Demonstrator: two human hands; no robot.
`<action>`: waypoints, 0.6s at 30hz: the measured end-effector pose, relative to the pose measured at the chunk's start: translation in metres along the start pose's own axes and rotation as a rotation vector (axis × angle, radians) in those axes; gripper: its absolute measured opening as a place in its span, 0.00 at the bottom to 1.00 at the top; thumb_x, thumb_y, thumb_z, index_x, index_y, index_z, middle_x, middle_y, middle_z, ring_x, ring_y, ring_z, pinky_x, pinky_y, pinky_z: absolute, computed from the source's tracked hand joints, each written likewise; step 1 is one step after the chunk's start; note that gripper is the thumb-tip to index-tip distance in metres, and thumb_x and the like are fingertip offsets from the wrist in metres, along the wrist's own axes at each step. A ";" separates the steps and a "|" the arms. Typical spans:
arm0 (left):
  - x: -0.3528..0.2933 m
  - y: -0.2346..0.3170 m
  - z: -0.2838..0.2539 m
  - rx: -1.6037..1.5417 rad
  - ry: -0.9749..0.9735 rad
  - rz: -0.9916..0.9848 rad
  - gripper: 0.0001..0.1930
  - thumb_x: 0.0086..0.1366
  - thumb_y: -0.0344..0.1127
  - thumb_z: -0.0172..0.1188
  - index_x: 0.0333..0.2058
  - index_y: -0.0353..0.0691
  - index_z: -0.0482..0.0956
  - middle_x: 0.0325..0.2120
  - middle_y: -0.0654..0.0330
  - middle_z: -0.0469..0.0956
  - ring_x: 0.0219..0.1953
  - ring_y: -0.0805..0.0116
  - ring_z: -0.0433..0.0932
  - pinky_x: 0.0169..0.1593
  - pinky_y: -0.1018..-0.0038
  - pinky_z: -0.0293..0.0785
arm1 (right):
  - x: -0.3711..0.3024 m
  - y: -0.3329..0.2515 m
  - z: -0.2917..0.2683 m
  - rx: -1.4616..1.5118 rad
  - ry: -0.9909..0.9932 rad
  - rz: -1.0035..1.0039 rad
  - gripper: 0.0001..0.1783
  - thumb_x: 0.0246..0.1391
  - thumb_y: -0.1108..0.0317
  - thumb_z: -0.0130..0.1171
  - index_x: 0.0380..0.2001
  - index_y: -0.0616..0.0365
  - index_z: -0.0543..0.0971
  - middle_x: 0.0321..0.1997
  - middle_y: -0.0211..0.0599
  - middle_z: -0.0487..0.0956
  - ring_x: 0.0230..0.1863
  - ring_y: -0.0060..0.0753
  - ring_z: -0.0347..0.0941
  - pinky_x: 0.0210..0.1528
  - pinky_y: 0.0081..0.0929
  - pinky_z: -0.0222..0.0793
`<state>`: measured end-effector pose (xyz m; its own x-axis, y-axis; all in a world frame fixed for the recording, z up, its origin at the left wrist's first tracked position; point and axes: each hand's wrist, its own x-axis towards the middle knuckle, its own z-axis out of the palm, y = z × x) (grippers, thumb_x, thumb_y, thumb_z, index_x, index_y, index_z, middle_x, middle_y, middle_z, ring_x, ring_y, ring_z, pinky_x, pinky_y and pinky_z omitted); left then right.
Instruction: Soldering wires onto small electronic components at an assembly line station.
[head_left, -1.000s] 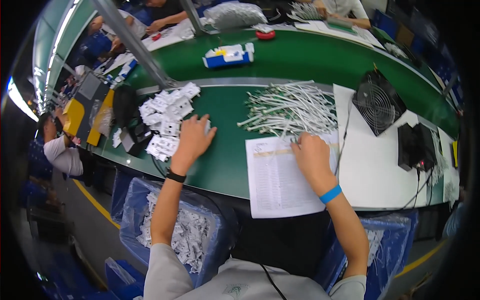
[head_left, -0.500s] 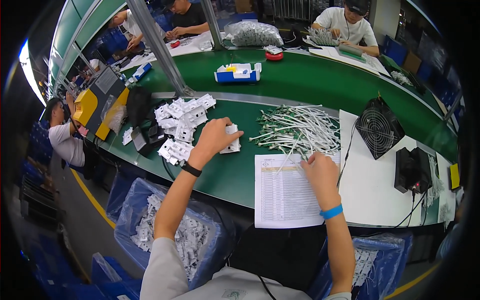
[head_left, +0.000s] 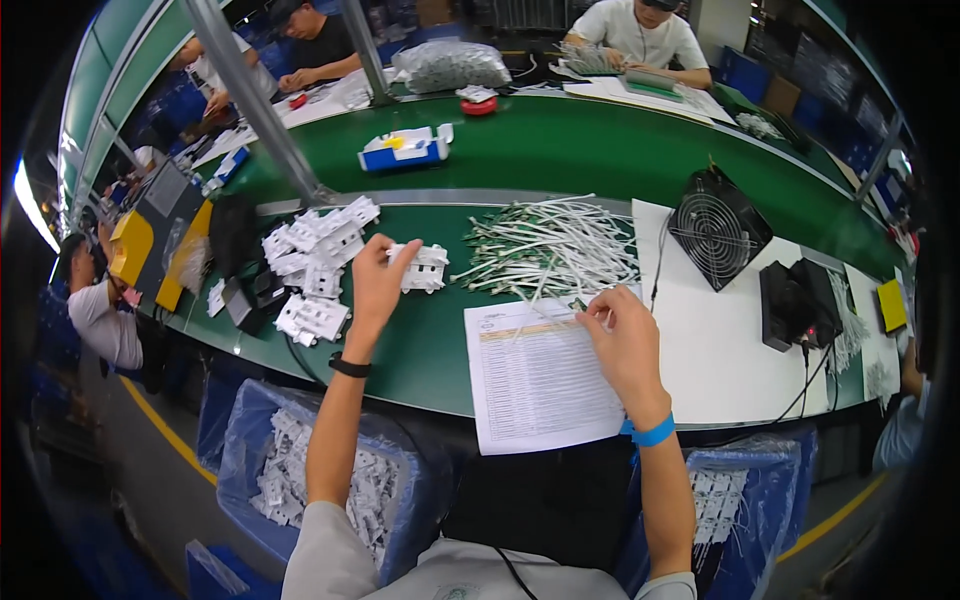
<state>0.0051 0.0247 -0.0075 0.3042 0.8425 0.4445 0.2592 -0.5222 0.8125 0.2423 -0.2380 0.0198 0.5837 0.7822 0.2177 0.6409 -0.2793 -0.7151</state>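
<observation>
My left hand (head_left: pixel 380 284) grips the left end of a white plastic housing (head_left: pixel 427 270) on the green tabletop; its fingertips are partly hidden by the part. Just to its left lies a heap of similar white housings (head_left: pixel 312 255). Over the upper right of a printed sheet (head_left: pixel 540 385), my right hand (head_left: pixel 625 335) has thumb and forefinger closed on a small green circuit board with a white wire (head_left: pixel 577 304). Beyond that hand spreads a pile of white-wired green boards (head_left: pixel 550 245).
A black fan (head_left: pixel 717 235) and a black device (head_left: pixel 800 305) stand at right. Blue lined bins (head_left: pixel 235 470) with white parts sit below the table edge. Past the metal rail runs a green conveyor (head_left: pixel 560 150) carrying a blue-white tray (head_left: pixel 405 150). Other people work at the far side and left.
The view has swung right, so the scene sits further left. My left hand has tilted the housing, and a small green board now shows at my right fingertips.
</observation>
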 end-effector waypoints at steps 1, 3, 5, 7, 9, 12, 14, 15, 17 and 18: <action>-0.001 0.003 0.003 -0.131 -0.039 -0.106 0.16 0.65 0.38 0.71 0.29 0.36 0.73 0.21 0.64 0.78 0.24 0.84 0.71 0.26 0.81 0.64 | -0.001 0.001 -0.002 0.064 0.107 -0.141 0.07 0.52 0.73 0.69 0.31 0.61 0.80 0.28 0.44 0.80 0.31 0.51 0.77 0.35 0.39 0.72; -0.001 0.013 0.012 -0.272 -0.074 -0.199 0.14 0.66 0.37 0.70 0.33 0.36 0.73 0.24 0.62 0.80 0.26 0.82 0.75 0.27 0.82 0.67 | 0.001 0.001 -0.008 0.151 0.283 -0.371 0.08 0.53 0.78 0.67 0.36 0.63 0.79 0.32 0.45 0.80 0.31 0.48 0.78 0.37 0.37 0.74; -0.001 0.024 0.020 -0.516 -0.138 -0.409 0.13 0.67 0.35 0.68 0.42 0.36 0.74 0.32 0.59 0.85 0.31 0.78 0.82 0.31 0.82 0.74 | 0.002 -0.003 -0.015 0.210 0.350 -0.396 0.08 0.52 0.79 0.68 0.35 0.63 0.79 0.33 0.44 0.81 0.32 0.46 0.79 0.38 0.35 0.75; -0.007 0.052 0.034 -0.690 -0.168 -0.430 0.13 0.67 0.34 0.68 0.43 0.38 0.74 0.34 0.59 0.85 0.32 0.78 0.82 0.32 0.81 0.75 | 0.000 -0.011 -0.024 0.265 0.447 -0.435 0.07 0.52 0.80 0.69 0.34 0.64 0.80 0.34 0.42 0.84 0.35 0.40 0.82 0.39 0.29 0.76; -0.017 0.067 0.046 -0.699 -0.192 -0.418 0.11 0.67 0.34 0.68 0.38 0.41 0.73 0.33 0.61 0.84 0.30 0.80 0.81 0.29 0.84 0.70 | -0.003 -0.023 -0.026 0.308 0.452 -0.455 0.07 0.52 0.80 0.69 0.34 0.64 0.81 0.34 0.42 0.84 0.34 0.39 0.83 0.38 0.28 0.76; -0.034 0.090 0.055 -0.714 -0.201 -0.351 0.14 0.66 0.32 0.69 0.33 0.43 0.69 0.30 0.63 0.82 0.27 0.83 0.78 0.27 0.86 0.66 | -0.002 -0.040 -0.020 0.406 0.364 -0.469 0.07 0.51 0.79 0.70 0.33 0.64 0.81 0.31 0.41 0.84 0.32 0.36 0.83 0.36 0.26 0.76; -0.045 0.109 0.062 -0.733 -0.208 -0.328 0.15 0.65 0.28 0.69 0.33 0.42 0.66 0.31 0.61 0.82 0.29 0.82 0.78 0.29 0.84 0.69 | 0.001 -0.044 -0.016 0.465 0.283 -0.450 0.07 0.52 0.77 0.70 0.33 0.64 0.81 0.31 0.41 0.84 0.31 0.36 0.82 0.35 0.27 0.76; -0.050 0.116 0.064 -0.739 -0.213 -0.327 0.15 0.65 0.28 0.69 0.33 0.42 0.66 0.31 0.61 0.82 0.29 0.82 0.78 0.29 0.84 0.69 | 0.002 -0.047 -0.014 0.458 0.287 -0.449 0.07 0.52 0.77 0.70 0.33 0.64 0.81 0.31 0.41 0.84 0.31 0.36 0.82 0.35 0.27 0.76; -0.060 0.125 0.069 -0.799 -0.165 -0.259 0.16 0.65 0.26 0.68 0.33 0.41 0.65 0.33 0.58 0.82 0.30 0.81 0.78 0.32 0.82 0.73 | 0.003 -0.050 -0.013 0.446 0.266 -0.391 0.07 0.53 0.76 0.69 0.33 0.63 0.80 0.31 0.41 0.83 0.29 0.36 0.81 0.34 0.28 0.75; -0.064 0.130 0.070 -0.814 -0.158 -0.252 0.17 0.65 0.23 0.68 0.33 0.41 0.63 0.33 0.59 0.81 0.32 0.81 0.78 0.34 0.81 0.75 | 0.005 -0.052 -0.014 0.466 0.261 -0.382 0.06 0.54 0.74 0.69 0.32 0.62 0.80 0.31 0.39 0.81 0.28 0.35 0.79 0.32 0.29 0.73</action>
<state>0.0835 -0.1061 0.0431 0.4653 0.8607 0.2067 -0.3825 -0.0150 0.9238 0.2190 -0.2270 0.0672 0.4975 0.6012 0.6253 0.5778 0.3080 -0.7558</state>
